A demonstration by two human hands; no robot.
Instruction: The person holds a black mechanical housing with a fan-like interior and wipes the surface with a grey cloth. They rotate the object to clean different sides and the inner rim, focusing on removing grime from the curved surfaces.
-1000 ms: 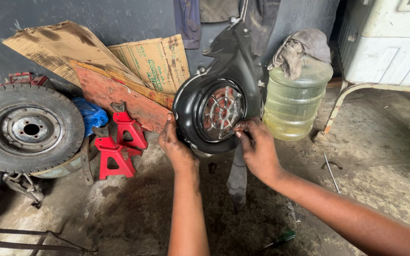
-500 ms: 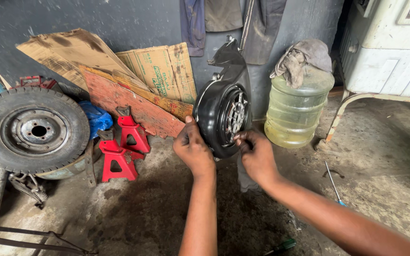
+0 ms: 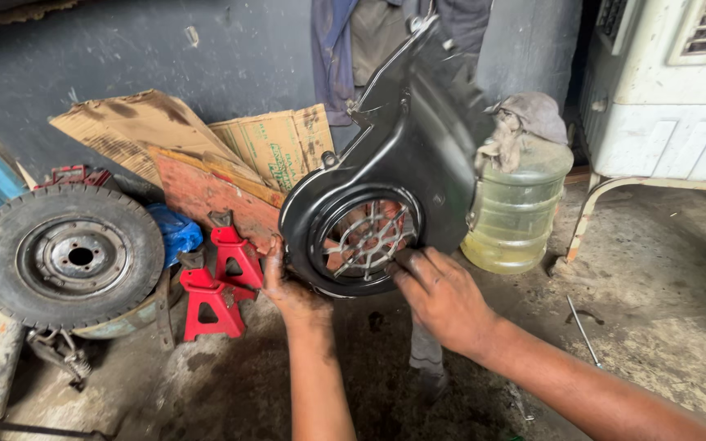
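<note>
Left hand [image 3: 292, 290]: fingers curled round lower left rim of black fan cover [image 3: 418, 155].
Right hand [image 3: 443, 298]: fingertips pinching cover's lower edge beside round grille [image 3: 365, 238].
Nearby: red stands [image 3: 218, 290], tyre [image 3: 67, 256], water jug [image 3: 516, 204].

Wheel [image 3: 67, 257] lies left of jack stands [image 3: 221, 286]; jug [image 3: 515, 214] right of cover [image 3: 402, 180].

Soft daylight is being cast from the right — the concrete floor [image 3: 655, 327] is being brightened, the back wall [image 3: 124, 65] dimmed; focus is being held sharp.
</note>
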